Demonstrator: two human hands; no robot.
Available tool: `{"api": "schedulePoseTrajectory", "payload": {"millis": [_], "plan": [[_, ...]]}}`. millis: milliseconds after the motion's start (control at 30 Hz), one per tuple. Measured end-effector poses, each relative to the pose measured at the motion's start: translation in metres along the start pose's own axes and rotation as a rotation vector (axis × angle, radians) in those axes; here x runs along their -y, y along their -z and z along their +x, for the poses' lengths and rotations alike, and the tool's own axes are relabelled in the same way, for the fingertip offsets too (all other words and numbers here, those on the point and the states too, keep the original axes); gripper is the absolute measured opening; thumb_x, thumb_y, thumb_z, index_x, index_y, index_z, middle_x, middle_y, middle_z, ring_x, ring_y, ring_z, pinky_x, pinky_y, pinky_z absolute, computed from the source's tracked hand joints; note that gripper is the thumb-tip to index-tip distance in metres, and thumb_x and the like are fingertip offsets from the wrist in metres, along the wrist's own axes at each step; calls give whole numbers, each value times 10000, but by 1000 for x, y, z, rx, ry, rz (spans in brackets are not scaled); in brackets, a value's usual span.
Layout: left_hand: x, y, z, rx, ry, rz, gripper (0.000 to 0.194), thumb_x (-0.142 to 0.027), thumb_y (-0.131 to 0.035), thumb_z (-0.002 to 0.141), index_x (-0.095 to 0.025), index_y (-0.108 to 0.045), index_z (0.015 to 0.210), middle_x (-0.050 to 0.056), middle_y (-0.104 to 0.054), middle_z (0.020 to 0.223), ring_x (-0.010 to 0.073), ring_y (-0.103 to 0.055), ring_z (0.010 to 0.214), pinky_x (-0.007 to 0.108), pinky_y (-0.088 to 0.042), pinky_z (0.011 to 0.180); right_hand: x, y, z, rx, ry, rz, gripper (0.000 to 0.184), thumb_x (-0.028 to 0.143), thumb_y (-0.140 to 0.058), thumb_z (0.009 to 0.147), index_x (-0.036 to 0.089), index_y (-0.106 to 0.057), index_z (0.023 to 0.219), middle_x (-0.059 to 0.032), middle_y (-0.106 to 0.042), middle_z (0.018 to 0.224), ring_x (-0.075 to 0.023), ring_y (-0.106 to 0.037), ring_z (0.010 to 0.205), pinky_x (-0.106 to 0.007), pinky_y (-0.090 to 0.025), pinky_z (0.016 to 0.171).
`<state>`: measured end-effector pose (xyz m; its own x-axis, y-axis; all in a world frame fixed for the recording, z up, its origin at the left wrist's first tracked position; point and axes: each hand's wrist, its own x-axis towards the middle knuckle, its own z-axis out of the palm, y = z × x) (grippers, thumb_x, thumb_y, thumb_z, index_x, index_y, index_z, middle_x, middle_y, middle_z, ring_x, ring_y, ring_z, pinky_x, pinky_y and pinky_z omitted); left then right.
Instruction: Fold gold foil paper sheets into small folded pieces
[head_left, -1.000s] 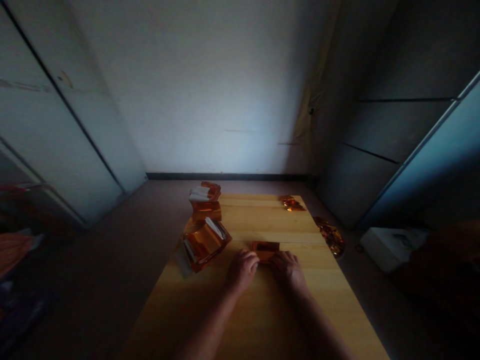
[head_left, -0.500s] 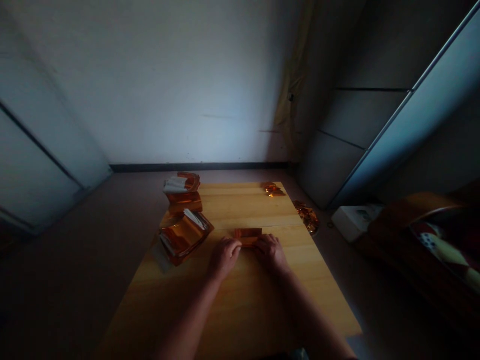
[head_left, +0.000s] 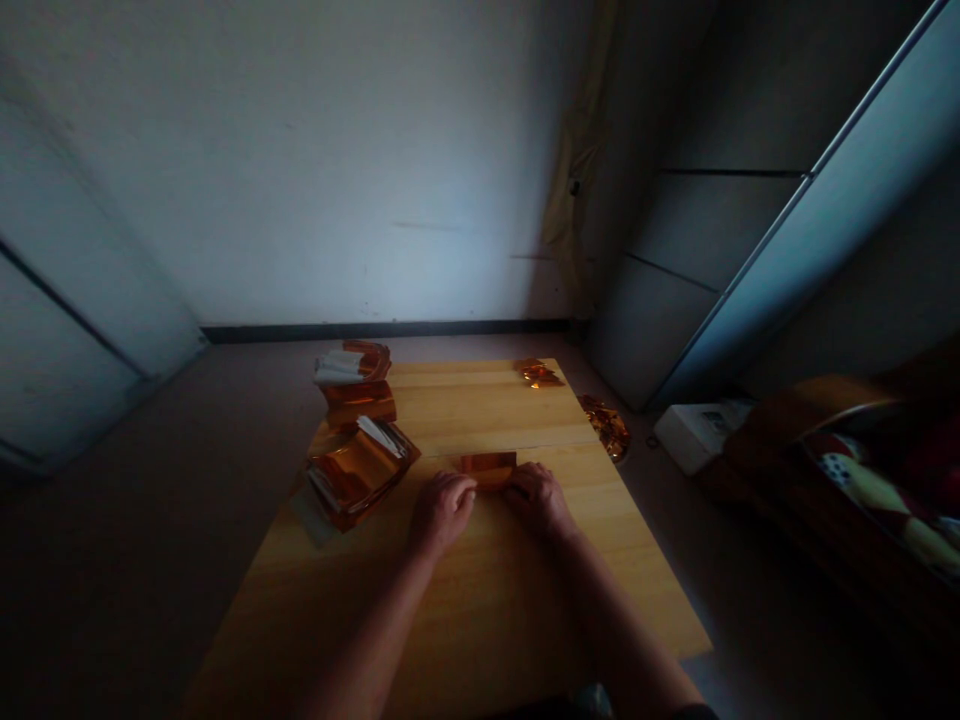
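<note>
On a wooden table (head_left: pixel 480 600), the curled left hand (head_left: pixel 444 508) and right hand (head_left: pixel 541 498) pinch an orange sheet (head_left: pixel 489 471) between them; at its three o'clock, beyond the table, sits a white box (head_left: pixel 686 438), contents unclear.

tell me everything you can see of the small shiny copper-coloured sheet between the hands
The small shiny copper-coloured sheet looks like thin foil or foil-faced paper, roughly oblong, with a darker far band and a brighter near band, perhaps folded between them. It lies lengthwise across the pale wooden table. The bare left hand touches its left end, the bare right hand its right; fingers hide the near corners.
</note>
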<state>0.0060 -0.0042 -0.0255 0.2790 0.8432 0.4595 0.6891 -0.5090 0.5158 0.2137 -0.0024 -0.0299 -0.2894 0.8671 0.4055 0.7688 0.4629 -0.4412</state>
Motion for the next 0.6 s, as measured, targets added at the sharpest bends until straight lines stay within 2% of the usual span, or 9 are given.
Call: {"api": "schedulePoseTrajectory", "payload": {"millis": [267, 433, 600], "plan": [[4, -2, 0, 6, 59, 40, 187, -110, -511, 786, -207, -658, 846, 31, -677, 806, 174, -595, 800, 303, -479, 747, -5, -3, 5, 29, -40, -17, 135, 172, -589, 790, 203, -691, 873, -49, -618, 874, -169, -548, 835, -273, -410, 757], [4, -3, 0, 5, -13, 35, 233, -12, -496, 706, -203, -618, 760, 31, -685, 864, 179, -590, 842, 326, -473, 795, -1, -2, 6, 30, -65, -66, 167, 149, -561, 783, 201, -687, 879, -50, -597, 860, -169, -539, 806, -269, -399, 737], [0, 1, 0, 32, -36, 74, 231, -7, -501, 673, -206, -590, 751, 36, -675, 919, 194, -580, 883, 349, -461, 818, 2, -3, 3, 9, -45, -130, 252, 138, -555, 773, 225, -678, 975, -56, -599, 909, -185, -528, 853, -281, -388, 757]]}}
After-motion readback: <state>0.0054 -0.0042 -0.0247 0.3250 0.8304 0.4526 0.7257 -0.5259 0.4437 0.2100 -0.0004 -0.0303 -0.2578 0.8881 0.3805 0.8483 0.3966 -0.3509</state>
